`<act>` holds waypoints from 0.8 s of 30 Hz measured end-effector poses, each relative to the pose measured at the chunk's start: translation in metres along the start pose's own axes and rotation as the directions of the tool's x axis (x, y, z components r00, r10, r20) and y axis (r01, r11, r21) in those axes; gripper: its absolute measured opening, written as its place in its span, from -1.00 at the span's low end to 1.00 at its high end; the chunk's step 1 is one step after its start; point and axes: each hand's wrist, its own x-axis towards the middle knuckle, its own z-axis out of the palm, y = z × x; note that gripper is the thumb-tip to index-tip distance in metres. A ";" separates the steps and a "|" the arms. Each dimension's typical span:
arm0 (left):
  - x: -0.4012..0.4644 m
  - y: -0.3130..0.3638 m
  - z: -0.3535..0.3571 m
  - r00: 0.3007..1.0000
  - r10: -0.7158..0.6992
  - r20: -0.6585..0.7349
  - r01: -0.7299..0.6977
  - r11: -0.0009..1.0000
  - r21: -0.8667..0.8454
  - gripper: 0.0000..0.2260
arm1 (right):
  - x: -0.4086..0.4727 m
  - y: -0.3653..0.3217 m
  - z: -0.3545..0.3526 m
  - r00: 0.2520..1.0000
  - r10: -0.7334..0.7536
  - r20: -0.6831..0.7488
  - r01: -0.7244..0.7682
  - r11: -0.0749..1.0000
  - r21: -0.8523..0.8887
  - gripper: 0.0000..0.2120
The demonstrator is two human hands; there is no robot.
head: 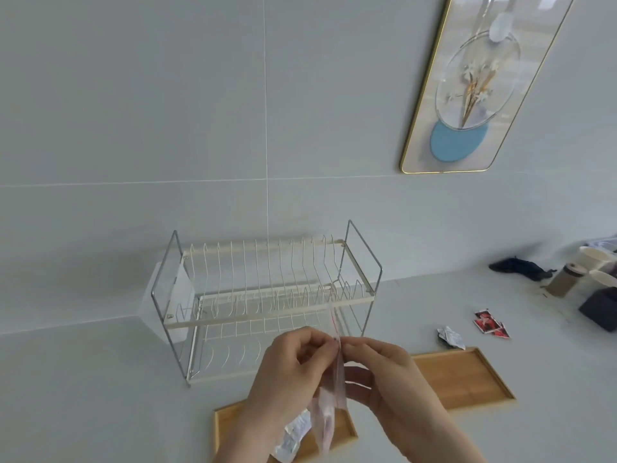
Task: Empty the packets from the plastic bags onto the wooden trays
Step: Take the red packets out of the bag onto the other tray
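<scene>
You pinch the clear plastic bag (335, 379) between your left hand (293, 372) and right hand (384, 375), above the near wooden tray (227, 426).

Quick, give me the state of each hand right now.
Left hand: shut, pinching the top of the plastic bag.
Right hand: shut, pinching the same bag top from the other side.

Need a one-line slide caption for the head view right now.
Both hands pinch a clear plastic bag of packets above a wooden tray, dish rack behind.
</scene>
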 end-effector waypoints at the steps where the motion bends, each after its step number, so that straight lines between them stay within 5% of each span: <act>1: -0.002 -0.009 0.004 1.000 -0.017 0.006 0.017 0.999 0.045 -0.85 | -0.002 0.010 -0.002 0.999 0.027 -0.019 -0.027 1.000 0.014 -0.76; 8: -0.017 -0.054 0.019 0.996 -0.079 -0.032 0.085 0.953 0.291 -0.85 | -0.009 0.057 -0.005 0.978 0.197 -0.064 -0.193 0.979 0.072 -0.76; 13: -0.021 -0.069 0.022 0.996 -0.058 -0.062 0.074 0.952 0.297 -0.84 | -0.006 0.070 -0.011 0.972 0.231 -0.043 -0.228 0.971 0.071 -0.80; 24: -0.029 -0.085 0.020 0.947 -0.021 -0.321 0.165 0.888 0.428 -0.83 | 0.002 0.088 0.008 0.966 -0.020 -0.258 -0.108 0.876 -0.469 -0.81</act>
